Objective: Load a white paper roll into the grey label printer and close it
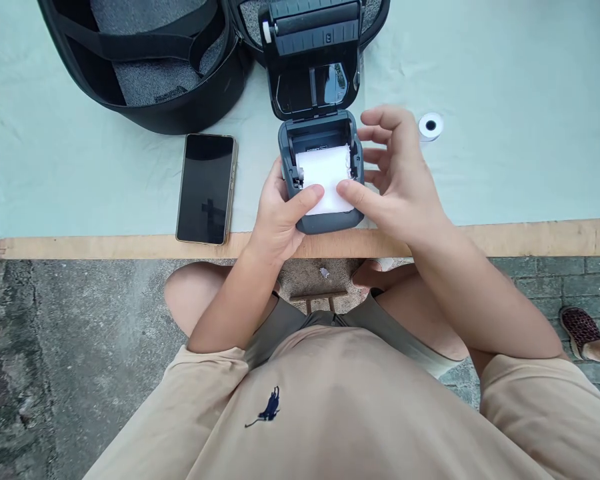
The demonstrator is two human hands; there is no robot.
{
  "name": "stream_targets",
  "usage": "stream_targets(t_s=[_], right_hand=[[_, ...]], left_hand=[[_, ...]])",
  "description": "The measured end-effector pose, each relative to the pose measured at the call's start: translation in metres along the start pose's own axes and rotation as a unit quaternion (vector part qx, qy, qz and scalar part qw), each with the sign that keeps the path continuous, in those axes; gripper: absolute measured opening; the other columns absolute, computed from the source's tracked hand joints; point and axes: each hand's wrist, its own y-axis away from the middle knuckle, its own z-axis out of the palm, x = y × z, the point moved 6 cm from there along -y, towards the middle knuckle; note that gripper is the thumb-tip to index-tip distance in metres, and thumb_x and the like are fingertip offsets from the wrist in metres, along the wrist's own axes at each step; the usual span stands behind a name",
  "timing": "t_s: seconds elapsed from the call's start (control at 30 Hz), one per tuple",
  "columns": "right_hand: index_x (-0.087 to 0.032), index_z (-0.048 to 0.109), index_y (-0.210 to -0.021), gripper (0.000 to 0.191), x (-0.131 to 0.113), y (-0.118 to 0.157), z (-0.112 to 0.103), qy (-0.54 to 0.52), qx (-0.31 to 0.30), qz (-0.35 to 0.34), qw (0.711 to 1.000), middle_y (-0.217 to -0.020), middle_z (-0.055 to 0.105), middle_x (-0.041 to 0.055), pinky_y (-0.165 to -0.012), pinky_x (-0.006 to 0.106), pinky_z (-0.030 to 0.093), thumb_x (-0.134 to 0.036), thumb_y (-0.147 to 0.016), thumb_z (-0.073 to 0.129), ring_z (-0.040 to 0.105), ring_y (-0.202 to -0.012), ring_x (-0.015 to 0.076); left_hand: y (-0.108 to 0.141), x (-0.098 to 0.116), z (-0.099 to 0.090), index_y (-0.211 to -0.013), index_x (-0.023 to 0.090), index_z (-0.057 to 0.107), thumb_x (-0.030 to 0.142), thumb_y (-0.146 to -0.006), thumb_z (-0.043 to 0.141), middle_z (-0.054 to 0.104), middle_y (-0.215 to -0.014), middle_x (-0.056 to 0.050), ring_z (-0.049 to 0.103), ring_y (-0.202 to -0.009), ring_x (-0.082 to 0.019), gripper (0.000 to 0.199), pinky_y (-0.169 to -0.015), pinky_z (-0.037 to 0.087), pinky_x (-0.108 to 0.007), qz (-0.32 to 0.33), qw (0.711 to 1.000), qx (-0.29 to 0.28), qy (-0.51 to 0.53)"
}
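Observation:
A small dark grey label printer (325, 222) is held above the table's front edge, its lid (311, 73) swung up and back. Inside lies a roll of white paper (325, 170) with a ragged right edge. My left hand (280, 217) is closed around the printer's lower left side, thumb over the paper's lower left. On the other side, my right hand (400, 173) rests its thumb tip on the paper's right part. Its other fingers are spread beside the printer's right wall; whether they touch it, I cannot tell.
A second small paper roll (431, 126) stands right of my right hand. Left of the printer lies a black-screened phone (206, 189). An open black case (180, 117) with grey foam sits behind. The table's wooden edge (90, 247) runs before my knees. Another person's shoe (583, 330) shows at right.

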Motion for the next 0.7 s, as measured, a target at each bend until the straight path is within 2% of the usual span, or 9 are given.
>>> stream_targets(t_s=[0.2, 0.33, 0.53, 0.63, 0.7], right_hand=[[-0.028, 0.025, -0.133, 0.075, 0.01, -0.002, 0.001, -0.05, -0.039, 0.032, 0.997, -0.139, 0.037, 0.0092, -0.077, 0.023, 0.056, -0.038, -0.072, 0.068, 0.06, -0.087, 0.0074], [-0.028, 0.027, -0.134, 0.076, 0.013, -0.002, 0.001, -0.091, -0.081, 0.029, 0.992, -0.144, 0.032, 0.009, -0.076, 0.022, 0.057, -0.037, -0.071, 0.069, 0.06, -0.094, 0.0093], [-0.03, 0.024, -0.136, 0.079, 0.014, -0.002, 0.001, -0.115, -0.125, 0.032, 0.985, -0.148, 0.024, 0.009, -0.079, 0.024, 0.058, -0.035, -0.071, 0.07, 0.06, -0.1, 0.011], [-0.032, 0.025, -0.136, 0.078, 0.017, -0.002, 0.001, -0.108, -0.132, 0.02, 0.985, -0.149, 0.025, 0.0072, -0.083, 0.027, 0.058, -0.035, -0.071, 0.07, 0.059, -0.103, 0.0125], [-0.03, 0.028, -0.134, 0.073, 0.019, -0.004, -0.002, -0.091, -0.104, 0.011, 0.99, -0.147, 0.03, 0.0062, -0.088, 0.028, 0.056, -0.036, -0.073, 0.068, 0.056, -0.111, 0.0146]], left_hand=[[0.0, 0.001, -0.002, -0.106, 0.023, 0.051, 0.028, -0.065, 0.078, 0.064, -0.103, -0.002, 0.067, -0.096, -0.021, 0.049, -0.079, 0.057, -0.031, 0.015, 1.0, 0.009, -0.013], [0.0, 0.003, 0.002, -0.111, 0.025, 0.047, 0.031, -0.063, 0.079, 0.061, -0.107, -0.003, 0.064, -0.101, -0.023, 0.058, -0.081, 0.056, -0.033, 0.033, 0.999, -0.011, -0.033], [0.002, 0.002, 0.004, -0.111, 0.026, 0.046, 0.029, -0.062, 0.079, 0.057, -0.108, -0.003, 0.062, -0.099, -0.02, 0.059, -0.083, 0.056, -0.031, 0.027, 0.998, -0.011, -0.059], [0.001, 0.002, 0.004, -0.11, 0.027, 0.047, 0.031, -0.06, 0.081, 0.057, -0.108, -0.003, 0.061, -0.097, -0.019, 0.061, -0.08, 0.056, -0.03, 0.03, 0.997, -0.009, -0.064], [0.001, 0.002, 0.004, -0.11, 0.027, 0.046, 0.032, -0.06, 0.08, 0.057, -0.109, -0.003, 0.062, -0.096, -0.02, 0.061, -0.08, 0.056, -0.031, 0.029, 0.997, -0.015, -0.064]])
